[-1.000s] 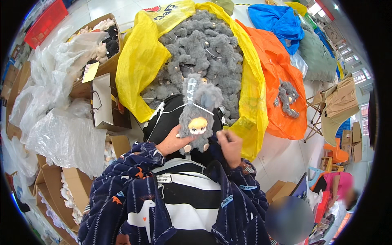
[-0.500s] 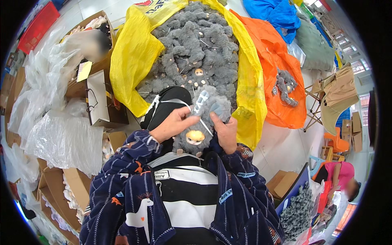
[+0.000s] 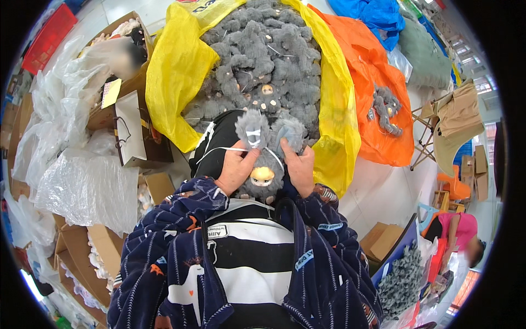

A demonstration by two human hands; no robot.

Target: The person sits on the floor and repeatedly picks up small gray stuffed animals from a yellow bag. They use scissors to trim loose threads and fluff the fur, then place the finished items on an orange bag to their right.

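A grey plush doll [image 3: 272, 160] with long ears and a small blond-fringed face lies upright against my lap. My left hand [image 3: 234, 170] closes on the base of its left-side ear, where a white ribbon [image 3: 253, 135] is laced across the front. From that hand a loose ribbon length runs off to the left, and another strand loops down beside the doll's face. My right hand [image 3: 299, 169] grips the other ear [image 3: 291, 133], thumb resting on its pale blue-grey inner side. Fingers behind the ears are hidden.
Ahead, a large yellow sack [image 3: 174, 82] bulges with similar grey plush dolls [image 3: 263, 55]. An orange sheet [image 3: 378, 71] with one plush doll lies to its right, near a folding chair [image 3: 446, 123]. Cardboard boxes and clear plastic [image 3: 90, 189] crowd the left. Another person [image 3: 460, 230] bends at far right.
The laced ear has tipped upright and away from the other ear. My left hand has shifted left and lower to its base, and the ribbon end now stretches leftward.
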